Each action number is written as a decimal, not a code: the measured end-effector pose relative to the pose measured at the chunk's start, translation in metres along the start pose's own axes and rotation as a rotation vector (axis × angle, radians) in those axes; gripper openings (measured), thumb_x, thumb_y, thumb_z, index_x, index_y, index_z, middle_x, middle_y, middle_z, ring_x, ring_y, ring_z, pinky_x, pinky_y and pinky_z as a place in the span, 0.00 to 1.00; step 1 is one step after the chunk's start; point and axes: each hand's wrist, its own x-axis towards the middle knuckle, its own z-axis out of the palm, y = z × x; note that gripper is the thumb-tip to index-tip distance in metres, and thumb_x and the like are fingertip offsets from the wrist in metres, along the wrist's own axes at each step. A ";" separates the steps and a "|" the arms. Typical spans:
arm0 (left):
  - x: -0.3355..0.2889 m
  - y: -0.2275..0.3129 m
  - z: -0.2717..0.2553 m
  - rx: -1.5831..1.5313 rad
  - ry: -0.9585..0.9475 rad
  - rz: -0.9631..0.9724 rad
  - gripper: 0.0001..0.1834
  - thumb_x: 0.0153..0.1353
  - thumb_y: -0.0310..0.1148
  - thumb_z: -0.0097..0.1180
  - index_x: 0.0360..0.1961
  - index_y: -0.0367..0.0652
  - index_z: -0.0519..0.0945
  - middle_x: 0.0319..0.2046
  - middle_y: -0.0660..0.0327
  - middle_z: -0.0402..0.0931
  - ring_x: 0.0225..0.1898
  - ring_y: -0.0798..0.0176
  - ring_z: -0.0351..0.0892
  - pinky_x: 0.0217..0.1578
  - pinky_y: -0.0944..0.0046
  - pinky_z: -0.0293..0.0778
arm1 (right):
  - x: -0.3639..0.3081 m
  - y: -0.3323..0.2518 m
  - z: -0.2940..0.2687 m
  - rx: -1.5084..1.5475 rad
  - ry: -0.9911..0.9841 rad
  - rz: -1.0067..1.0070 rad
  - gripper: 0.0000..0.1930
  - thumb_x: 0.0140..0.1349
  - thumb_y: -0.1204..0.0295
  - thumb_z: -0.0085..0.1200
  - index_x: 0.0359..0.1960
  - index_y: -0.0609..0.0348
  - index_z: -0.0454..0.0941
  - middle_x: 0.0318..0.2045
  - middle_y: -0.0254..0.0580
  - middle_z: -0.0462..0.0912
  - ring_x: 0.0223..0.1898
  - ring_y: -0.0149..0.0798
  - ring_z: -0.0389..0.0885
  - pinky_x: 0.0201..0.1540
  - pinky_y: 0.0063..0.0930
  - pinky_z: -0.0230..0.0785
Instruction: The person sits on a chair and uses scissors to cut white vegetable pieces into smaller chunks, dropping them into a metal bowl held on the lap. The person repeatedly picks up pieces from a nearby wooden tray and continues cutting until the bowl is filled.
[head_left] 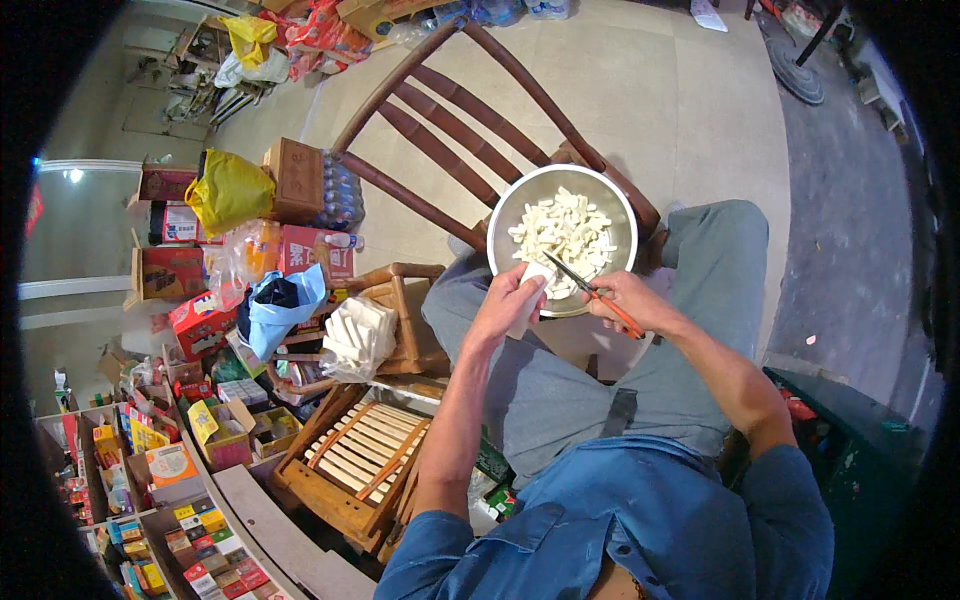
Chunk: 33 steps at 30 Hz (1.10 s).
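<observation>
A steel bowl [498, 215] rests on the wooden chair's seat in front of me, with many small cut white pieces [565, 228] heaped inside. At its near rim my left hand [508, 302] is closed around a white food strip [533, 272], whose exact kind I cannot tell. My right hand [622, 298] grips a pair of scissors [572, 274] with dark blades and orange handles. The blades point up and left over the bowl, near the strip's upper end. To the left, a clear plastic bag [358, 338] holds several long white strips.
The wooden chair [440, 112] has its slatted back on the far side. Bamboo stools [412, 325] and a folded slatted chair [365, 450] stand to my left. Beyond are cartons, a yellow bag [228, 190], a blue bag [285, 315] and shelves of small boxes [215, 555].
</observation>
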 end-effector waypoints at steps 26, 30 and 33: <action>0.021 -0.015 0.017 0.180 0.057 -0.009 0.09 0.72 0.33 0.57 0.38 0.37 0.81 0.24 0.65 0.80 0.22 0.71 0.78 0.25 0.66 0.75 | 0.018 0.026 -0.001 -0.446 0.123 -0.178 0.21 0.62 0.68 0.65 0.55 0.62 0.82 0.29 0.42 0.84 0.32 0.38 0.83 0.38 0.36 0.76; 0.021 -0.019 0.010 0.109 0.064 -0.010 0.08 0.70 0.32 0.59 0.36 0.37 0.82 0.25 0.65 0.80 0.22 0.72 0.78 0.25 0.66 0.75 | 0.012 0.021 -0.005 0.052 -0.017 0.069 0.19 0.63 0.68 0.64 0.53 0.63 0.82 0.26 0.34 0.81 0.24 0.29 0.79 0.28 0.29 0.72; 0.022 -0.021 0.010 0.116 0.062 0.002 0.09 0.68 0.32 0.61 0.36 0.36 0.82 0.25 0.65 0.81 0.22 0.72 0.79 0.25 0.66 0.76 | 0.019 0.041 -0.006 -0.049 -0.033 -0.052 0.17 0.62 0.70 0.63 0.51 0.63 0.81 0.26 0.32 0.81 0.22 0.28 0.78 0.27 0.28 0.71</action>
